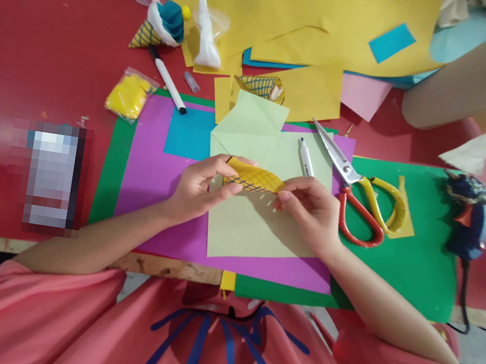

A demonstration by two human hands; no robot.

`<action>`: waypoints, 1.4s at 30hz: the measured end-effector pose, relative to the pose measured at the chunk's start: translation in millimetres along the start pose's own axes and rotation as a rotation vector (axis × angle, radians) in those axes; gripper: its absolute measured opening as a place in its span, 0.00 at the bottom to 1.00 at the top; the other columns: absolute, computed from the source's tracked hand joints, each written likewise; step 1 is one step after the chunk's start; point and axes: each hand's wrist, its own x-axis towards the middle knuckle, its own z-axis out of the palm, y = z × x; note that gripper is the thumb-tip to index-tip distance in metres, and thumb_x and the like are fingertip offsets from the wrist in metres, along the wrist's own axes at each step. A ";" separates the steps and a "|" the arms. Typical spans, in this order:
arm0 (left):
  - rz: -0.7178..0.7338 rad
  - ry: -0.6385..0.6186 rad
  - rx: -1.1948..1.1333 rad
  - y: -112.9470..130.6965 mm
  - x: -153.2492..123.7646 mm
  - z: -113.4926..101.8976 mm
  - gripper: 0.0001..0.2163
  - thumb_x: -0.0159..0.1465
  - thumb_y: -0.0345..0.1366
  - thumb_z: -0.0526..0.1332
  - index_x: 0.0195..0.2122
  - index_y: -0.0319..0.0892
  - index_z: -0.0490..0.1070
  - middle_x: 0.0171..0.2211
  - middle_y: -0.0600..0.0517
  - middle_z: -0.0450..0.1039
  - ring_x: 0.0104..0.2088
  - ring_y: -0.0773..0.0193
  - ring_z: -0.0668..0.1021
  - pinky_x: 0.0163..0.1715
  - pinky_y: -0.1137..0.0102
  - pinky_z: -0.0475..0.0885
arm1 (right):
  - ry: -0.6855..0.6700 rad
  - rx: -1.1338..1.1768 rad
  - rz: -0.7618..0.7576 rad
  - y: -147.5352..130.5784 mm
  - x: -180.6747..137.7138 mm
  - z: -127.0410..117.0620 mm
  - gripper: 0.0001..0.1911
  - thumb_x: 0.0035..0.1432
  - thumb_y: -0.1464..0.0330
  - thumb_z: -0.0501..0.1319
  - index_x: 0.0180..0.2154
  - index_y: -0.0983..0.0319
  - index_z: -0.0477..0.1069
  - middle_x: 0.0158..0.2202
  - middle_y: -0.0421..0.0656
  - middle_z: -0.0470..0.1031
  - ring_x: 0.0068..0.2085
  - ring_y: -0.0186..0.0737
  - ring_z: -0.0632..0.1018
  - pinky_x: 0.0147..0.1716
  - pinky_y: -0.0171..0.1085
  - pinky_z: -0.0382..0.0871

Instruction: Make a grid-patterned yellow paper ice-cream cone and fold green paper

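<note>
Between my hands is a curled piece of yellow paper (pixel 255 178) with dark crisscross lines. My left hand (pixel 200 186) pinches its left end between thumb and fingers. The right end is gripped by the thumb and fingers of my right hand (pixel 309 210). Beneath them lies a pale green sheet (pixel 254 232) on a purple sheet (pixel 166 207). A white marker (pixel 306 157) lies just beyond my right hand. Scissors (pixel 353 177) with one red and one yellow handle rest open beside that hand.
A crisscrossed yellow cone (pixel 260 85) lies behind the pale green paper. Farther left are a finished-looking paper ice cream cone (pixel 159 26), a bag of yellow clay (pixel 129 95) and a black-and-white pen (pixel 167 80). A glue gun (pixel 475 217) and large cardboard tube (pixel 478 74) are right.
</note>
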 end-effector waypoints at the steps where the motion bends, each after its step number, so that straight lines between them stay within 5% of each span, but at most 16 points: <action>1: 0.007 0.014 0.026 -0.1 0.8 0.0 0.08 0.60 0.42 0.63 0.32 0.45 0.69 0.45 0.49 0.76 0.47 0.60 0.77 0.47 0.60 0.74 | 0.014 -0.015 -0.010 -0.2 -0.2 0.2 0.07 0.57 0.65 0.64 0.32 0.60 0.68 0.27 0.38 0.73 0.26 0.30 0.76 0.27 0.33 0.72; 11: 0.024 -0.031 -0.022 2.6 7.7 2.5 0.12 0.59 0.46 0.65 0.29 0.44 0.70 0.58 0.47 0.64 0.59 0.54 0.69 0.55 0.56 0.69 | 0.026 -0.326 -0.367 2.8 -2.3 0.5 0.05 0.57 0.74 0.63 0.33 0.58 0.70 0.32 0.40 0.75 0.34 0.34 0.77 0.33 0.35 0.73; 19: 0.014 0.084 0.079 1.0 7.3 1.5 0.12 0.61 0.46 0.63 0.28 0.44 0.67 0.55 0.47 0.68 0.58 0.56 0.70 0.54 0.57 0.68 | 0.022 -0.215 -0.245 4.6 -4.3 -3.1 0.11 0.57 0.74 0.62 0.41 0.57 0.69 0.36 0.39 0.74 0.35 0.32 0.77 0.37 0.33 0.76; 28: 0.133 0.136 0.084 -2.1 7.4 0.6 0.10 0.59 0.44 0.65 0.27 0.44 0.69 0.53 0.48 0.70 0.56 0.56 0.72 0.48 0.60 0.72 | -0.024 -0.273 -0.349 6.4 0.7 -2.3 0.09 0.56 0.76 0.63 0.38 0.59 0.70 0.35 0.40 0.73 0.36 0.32 0.76 0.35 0.34 0.74; 36: 0.176 0.146 0.046 1.0 8.1 1.9 0.07 0.58 0.39 0.66 0.27 0.44 0.70 0.40 0.49 0.73 0.49 0.59 0.75 0.42 0.65 0.74 | -0.015 -0.291 -0.380 4.6 1.8 -2.1 0.09 0.56 0.79 0.61 0.34 0.60 0.71 0.34 0.41 0.74 0.38 0.34 0.76 0.37 0.36 0.73; 42: 0.153 0.140 0.013 4.9 9.8 2.7 0.10 0.58 0.36 0.66 0.24 0.42 0.66 0.28 0.55 0.67 0.31 0.69 0.73 0.28 0.73 0.69 | 0.003 -0.250 -0.347 6.4 0.6 -1.0 0.08 0.55 0.79 0.62 0.33 0.60 0.70 0.34 0.41 0.74 0.38 0.34 0.77 0.37 0.37 0.73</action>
